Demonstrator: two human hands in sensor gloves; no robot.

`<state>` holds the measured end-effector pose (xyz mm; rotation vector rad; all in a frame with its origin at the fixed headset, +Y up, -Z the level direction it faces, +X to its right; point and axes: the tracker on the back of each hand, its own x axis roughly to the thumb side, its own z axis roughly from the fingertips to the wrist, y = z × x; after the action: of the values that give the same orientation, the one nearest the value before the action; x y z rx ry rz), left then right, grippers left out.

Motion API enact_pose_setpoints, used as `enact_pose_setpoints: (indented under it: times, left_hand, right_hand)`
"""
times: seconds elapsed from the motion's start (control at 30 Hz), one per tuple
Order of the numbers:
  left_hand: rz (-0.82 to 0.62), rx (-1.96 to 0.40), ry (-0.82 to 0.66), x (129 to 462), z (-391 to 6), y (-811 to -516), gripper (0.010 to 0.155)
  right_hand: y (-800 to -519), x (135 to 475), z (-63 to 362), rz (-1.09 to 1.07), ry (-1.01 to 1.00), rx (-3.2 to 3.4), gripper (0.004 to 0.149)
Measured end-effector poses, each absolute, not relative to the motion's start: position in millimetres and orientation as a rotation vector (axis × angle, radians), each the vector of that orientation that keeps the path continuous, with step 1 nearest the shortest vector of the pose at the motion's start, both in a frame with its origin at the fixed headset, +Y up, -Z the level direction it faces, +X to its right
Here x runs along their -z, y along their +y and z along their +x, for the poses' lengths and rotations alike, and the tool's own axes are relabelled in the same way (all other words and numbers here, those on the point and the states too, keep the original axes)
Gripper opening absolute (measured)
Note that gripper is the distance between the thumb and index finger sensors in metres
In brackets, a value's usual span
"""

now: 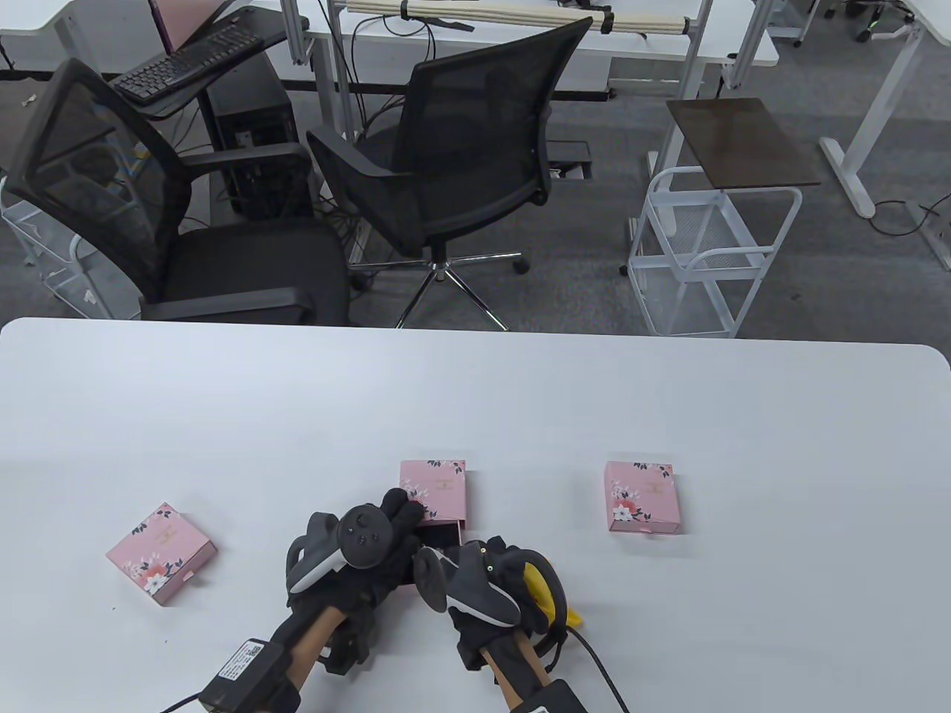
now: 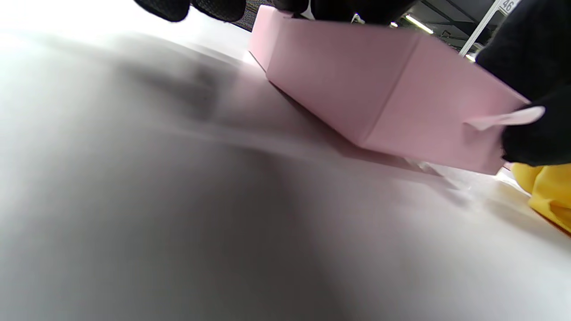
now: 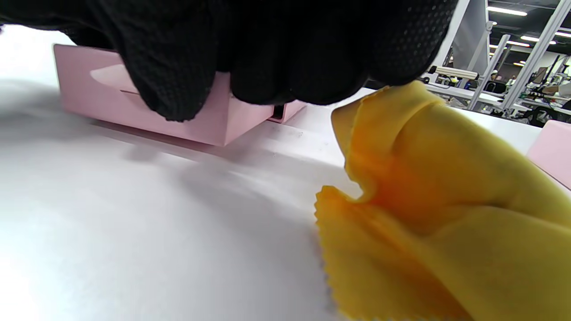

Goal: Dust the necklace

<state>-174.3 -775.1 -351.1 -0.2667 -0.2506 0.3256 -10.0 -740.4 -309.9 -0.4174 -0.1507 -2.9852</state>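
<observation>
The middle pink floral box [image 1: 440,486] lies near the front of the white table [image 1: 475,401], its dark drawer [image 1: 443,533] slid out toward me. My left hand [image 1: 405,511] holds the box from above, fingers [image 2: 214,5] curled over its top. My right hand [image 1: 496,555] is at the drawer's front and grips a yellow cloth [image 1: 536,583]. In the left wrist view the pink box [image 2: 379,84] shows a pale pull tab [image 2: 504,118] against the right glove [image 2: 535,67]. The right wrist view shows gloved fingers [image 3: 178,67] before the pink box [image 3: 102,93] and the bunched cloth [image 3: 446,200]. No necklace shows.
Two more shut pink boxes lie on the table, one at the left [image 1: 160,552] and one at the right [image 1: 643,496]. Beyond the far edge stand black office chairs [image 1: 461,148] and a white wire cart [image 1: 713,245].
</observation>
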Motion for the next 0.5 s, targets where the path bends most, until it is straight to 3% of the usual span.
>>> enact_pose_setpoints:
  times: [0.5]
  left_hand:
    - [-0.268, -0.348, -0.247, 352.3, -177.1, -775.9, 0.055]
  right_hand:
    - [-739.1, 309.8, -6.3, -0.386, -0.088, 3.004, 0.040]
